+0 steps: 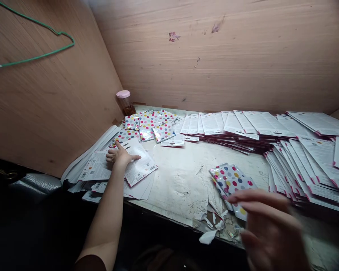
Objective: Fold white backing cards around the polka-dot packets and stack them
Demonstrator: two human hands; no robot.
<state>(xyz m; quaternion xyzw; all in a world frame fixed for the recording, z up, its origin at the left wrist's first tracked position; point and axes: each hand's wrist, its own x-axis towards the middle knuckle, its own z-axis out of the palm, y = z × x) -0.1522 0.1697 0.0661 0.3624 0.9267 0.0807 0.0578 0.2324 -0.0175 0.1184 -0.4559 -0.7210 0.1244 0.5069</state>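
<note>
- Two bare hands in view. Nearest us, the right hand (pixel 271 229), blurred, has a gap between thumb and fingers; we see nothing gripped and can't tell if it touches the dotted packets (pixel 228 180) its fingertips overlap.
- We get those packets lying right of center, one partly over another, near the table's front edge.
- Torn scraps (pixel 210 227) lie along that front edge, a white one poking past it.
- Left hand (pixel 121 156): thumb and index spread wide, other fingers curled, over the white card (pixel 142 167). We can't tell if it is pressing.
- That card sits tilted on loose cards (pixel 96 168) at the left; several stick out over the front edge.
- Open room: we have worn, bare table (pixel 176 180) between the left cards and the right packets, running back to the rear card row.
- Right side: fanned cards (pixel 305 169), pink edges, leave us little room beside the packets.
- Farther back: dotted pile (pixel 155 122) at left, rear card row (pixel 223 124) stretching right, close to the back panel (pixel 220 56).
- We spot a pink-lidded bottle (pixel 126 103) in the far left corner.
</note>
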